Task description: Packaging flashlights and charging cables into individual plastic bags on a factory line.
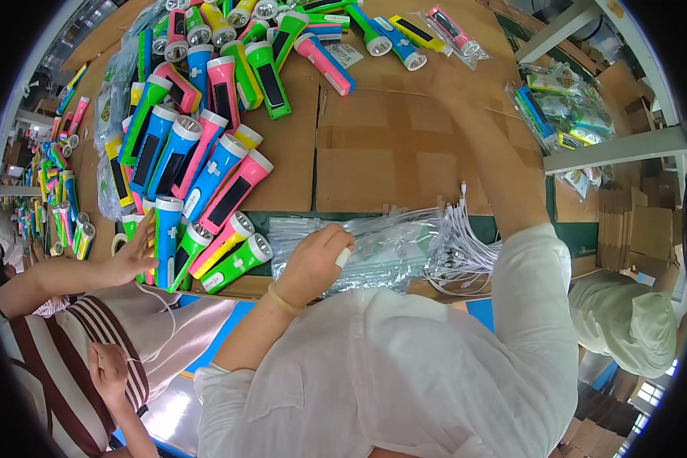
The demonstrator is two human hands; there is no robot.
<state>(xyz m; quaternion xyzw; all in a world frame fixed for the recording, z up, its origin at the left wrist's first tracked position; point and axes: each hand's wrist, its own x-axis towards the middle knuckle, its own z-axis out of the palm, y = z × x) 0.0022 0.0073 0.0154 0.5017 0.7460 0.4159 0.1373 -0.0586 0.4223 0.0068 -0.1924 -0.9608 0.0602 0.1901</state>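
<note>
My left hand (313, 262) is closed above a stack of clear plastic bags (389, 256) at the near table edge. A small white thing (343, 257) shows at its fingertips; I cannot make out what it is. My right arm reaches far over the cardboard, and my right hand (443, 82) is smeared by motion, its fingers unclear. Nearest to it lie a blue flashlight (401, 44), a yellow one (417, 33) and a pink flashlight in a clear bag (454, 32). Right of the bag stack lies a bundle of white charging cables (466, 248).
Many coloured flashlights (221, 84) crowd the table's left half. A co-worker's hand (136, 256) touches a blue flashlight (168, 237) at the left. Bagged flashlights (565, 107) lie beyond a metal frame bar (618, 150) at the right, with stacked cardboard (626, 229) nearby.
</note>
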